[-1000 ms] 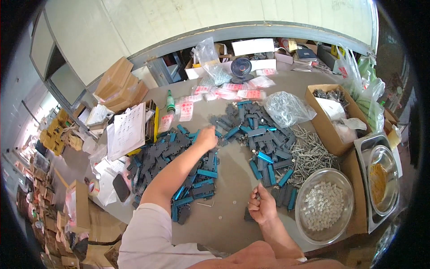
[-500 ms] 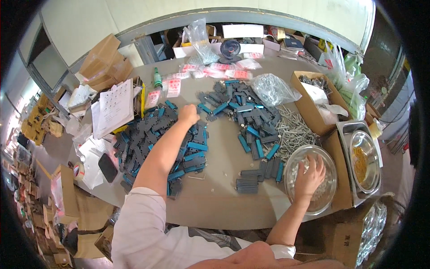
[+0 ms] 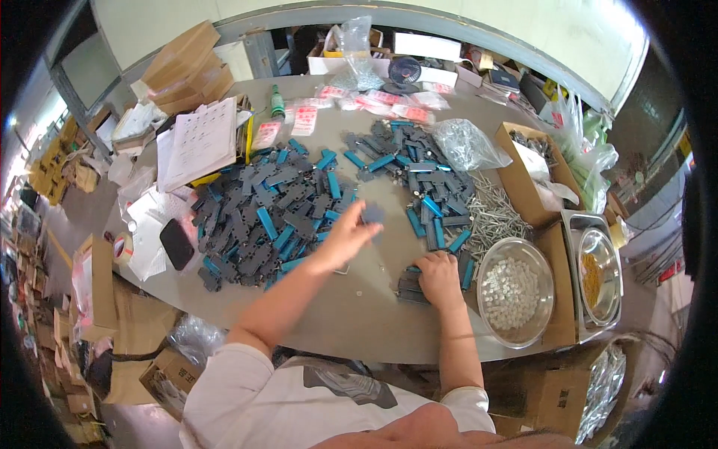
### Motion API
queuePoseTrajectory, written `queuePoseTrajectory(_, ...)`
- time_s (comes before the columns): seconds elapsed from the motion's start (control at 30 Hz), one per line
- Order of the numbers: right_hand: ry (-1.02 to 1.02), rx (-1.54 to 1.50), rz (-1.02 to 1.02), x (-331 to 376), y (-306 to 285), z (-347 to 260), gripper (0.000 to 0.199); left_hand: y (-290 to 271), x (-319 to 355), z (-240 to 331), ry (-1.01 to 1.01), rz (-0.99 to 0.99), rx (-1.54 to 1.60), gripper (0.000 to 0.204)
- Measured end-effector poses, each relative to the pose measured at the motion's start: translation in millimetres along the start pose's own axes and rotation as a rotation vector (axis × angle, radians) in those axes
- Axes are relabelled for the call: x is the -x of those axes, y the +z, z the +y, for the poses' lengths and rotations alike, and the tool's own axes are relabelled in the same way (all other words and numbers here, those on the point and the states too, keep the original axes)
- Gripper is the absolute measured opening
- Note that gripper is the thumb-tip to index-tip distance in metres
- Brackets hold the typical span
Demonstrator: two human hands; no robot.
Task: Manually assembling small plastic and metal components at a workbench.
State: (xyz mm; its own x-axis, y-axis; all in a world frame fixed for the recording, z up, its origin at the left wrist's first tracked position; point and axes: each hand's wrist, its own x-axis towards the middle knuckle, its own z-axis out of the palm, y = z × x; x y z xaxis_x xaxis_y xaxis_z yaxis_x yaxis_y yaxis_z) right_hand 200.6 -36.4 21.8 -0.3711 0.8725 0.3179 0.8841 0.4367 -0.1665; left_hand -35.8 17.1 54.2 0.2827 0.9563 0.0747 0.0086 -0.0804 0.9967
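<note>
My left hand (image 3: 345,241) is over the middle of the table, its fingers and thumb pinching a flat dark grey plastic piece (image 3: 372,214), blurred by motion. To its left lies a big heap of similar dark grey and teal pieces (image 3: 258,209). My right hand (image 3: 440,280) is lowered onto a small group of dark grey blocks (image 3: 410,288) near the front. Its fingers are curled and closed, and what they grip is hidden. Just right of it, a round metal bowl (image 3: 550,307) holds small white cylindrical pieces (image 3: 510,293).
A second heap of grey and teal blocks (image 3: 430,179) adjoins loose screws (image 3: 497,213). Behind lie a clear bag (image 3: 465,144), red-and-white packets (image 3: 304,121), a green bottle (image 3: 277,102) and a small fan (image 3: 404,70). Papers (image 3: 196,148) and a phone (image 3: 176,245) are left; a carton (image 3: 516,179) stands right.
My left hand has come from the left heap toward the middle with a grey piece. My right hand has left the bowl and moved left to the grey blocks. The view has shifted slightly.
</note>
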Motion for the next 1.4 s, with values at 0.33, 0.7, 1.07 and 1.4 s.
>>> queuePoseTrajectory(0.33, 0.231, -1.365, -0.202, -40.9, -13.7, -41.7, 0.022, 33.1, 49.4, -48.7, -0.028, 0.124, 0.435, 0.032)
queuePoseTrajectory(0.7, 0.353, -1.694, 0.012, -32.2, 19.8, -62.2, 0.015, 28.9, 58.6, -42.3, -0.043, -0.038, 0.710, 0.045)
queuePoseTrajectory(1.07, 0.260, -1.426, 0.138, -26.3, 35.6, -73.7, 0.016, 41.9, 54.4, -59.5, 0.314, 0.149, 0.049, 0.041)
queuePoseTrajectory(1.4, 0.153, -0.781, 0.321, -23.9, 31.9, -89.5, 0.018, 35.3, 58.0, -50.7, 0.214, 0.078, 0.146, 0.042)
